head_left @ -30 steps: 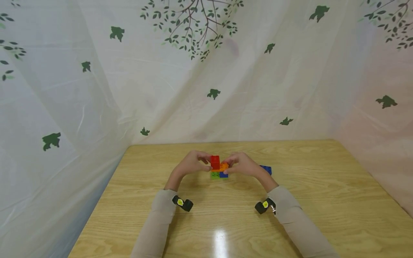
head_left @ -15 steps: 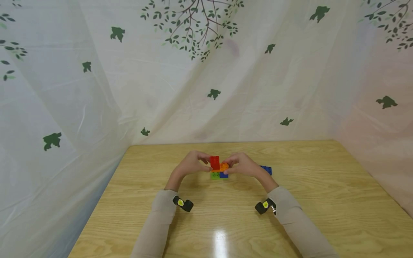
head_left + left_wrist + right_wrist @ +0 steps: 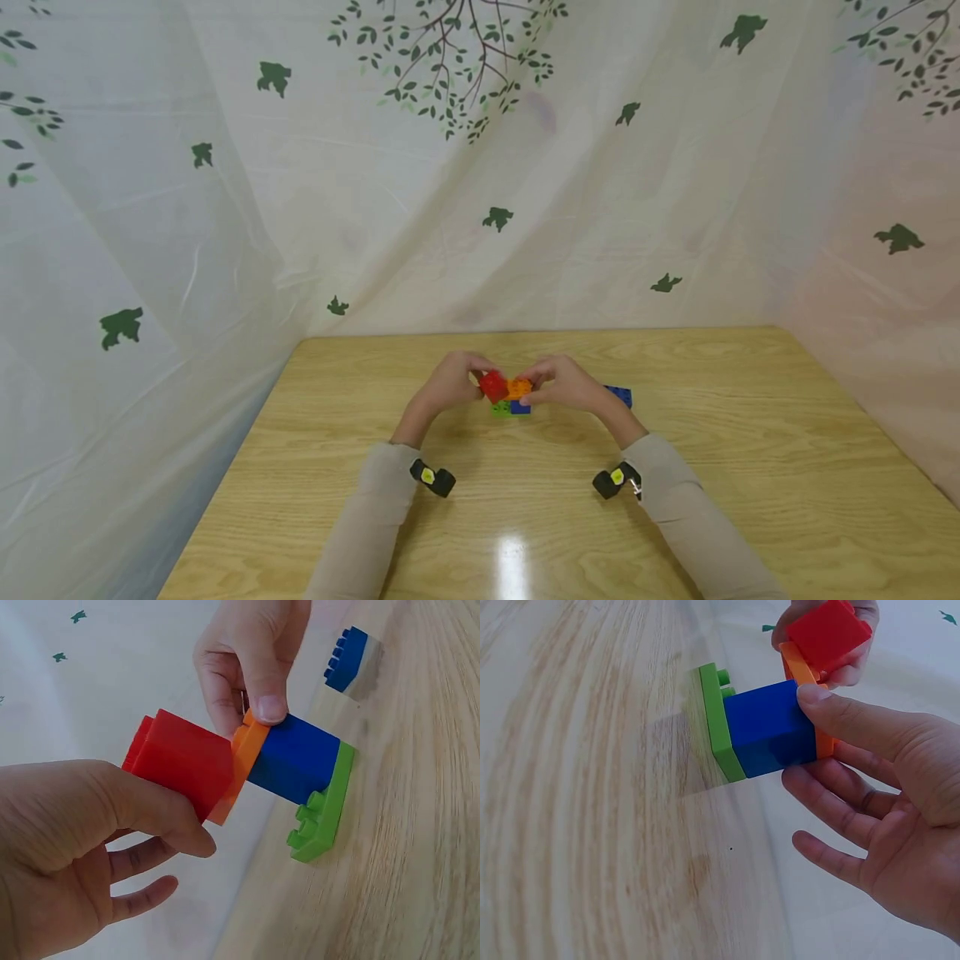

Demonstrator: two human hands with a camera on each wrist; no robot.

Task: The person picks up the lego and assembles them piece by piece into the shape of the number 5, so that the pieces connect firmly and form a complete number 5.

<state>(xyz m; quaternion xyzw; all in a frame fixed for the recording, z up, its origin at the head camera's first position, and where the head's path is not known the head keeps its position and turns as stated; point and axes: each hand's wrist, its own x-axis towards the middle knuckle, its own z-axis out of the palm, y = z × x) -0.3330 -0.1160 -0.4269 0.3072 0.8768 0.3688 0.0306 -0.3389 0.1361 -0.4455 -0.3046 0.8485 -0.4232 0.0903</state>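
Red plastic building block (image 3: 184,761) sat tilted on a thin orange plastic plate (image 3: 240,769), near the middle of our light wooden tabletop (image 3: 525,517). Our left hand (image 3: 442,387) had its grip clamped on that red block, thumb on one side, and we think this was to work it at the orange plate. Our right hand (image 3: 566,385) had its grip pinched on the orange plate, likely to hold steady the blue plastic cube (image 3: 769,729) and flat green plastic plate (image 3: 718,724) under it. That red block's short top leaned left. A second blue studded brick (image 3: 349,661) lay just beside us.
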